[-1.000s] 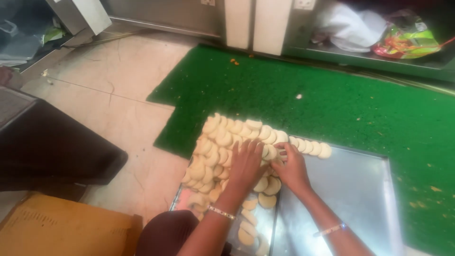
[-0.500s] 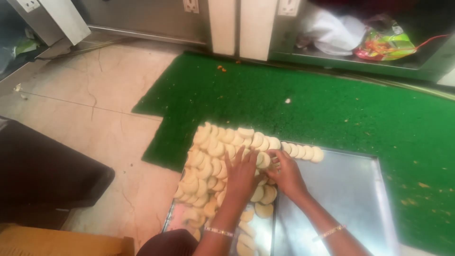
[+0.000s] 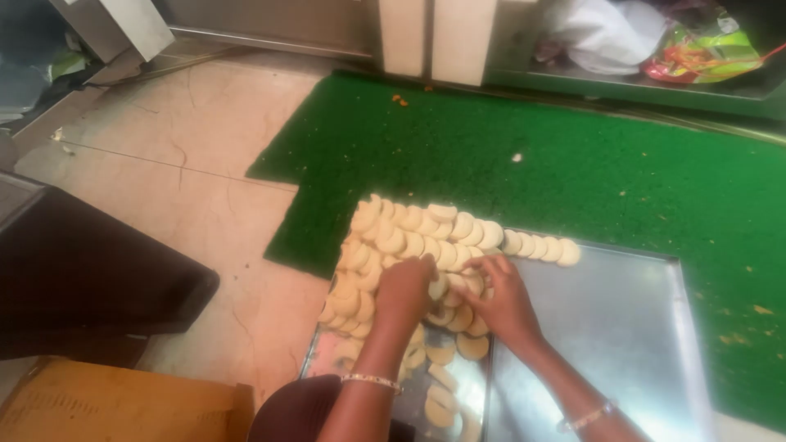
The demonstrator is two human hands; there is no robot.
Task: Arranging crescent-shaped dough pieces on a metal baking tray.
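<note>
A shiny metal tray [image 3: 606,327] lies on a green turf mat [image 3: 573,164]. Rows of pale half-moon dough pieces [image 3: 409,237] overlap across the tray's left and far side. My left hand [image 3: 403,293] rests palm down on the dough pieces in the middle of the pile, fingers curled over them. Close beside it, my right hand [image 3: 499,303] pinches one dough piece [image 3: 473,282] between its fingertips. Each wrist wears a thin bracelet. More loose pieces [image 3: 440,385] lie under my forearms.
Cracked beige floor tiles [image 3: 205,188] lie to the left. A dark flat object [image 3: 82,278] and a wooden box [image 3: 115,405] sit at the lower left. White cabinet legs [image 3: 434,37] and a shelf with bags [image 3: 655,41] stand at the back.
The camera has shifted slightly, so the tray sits a bit further right in view. Both hands stay on the same spot of the dough pile, their fingers working the pieces.
</note>
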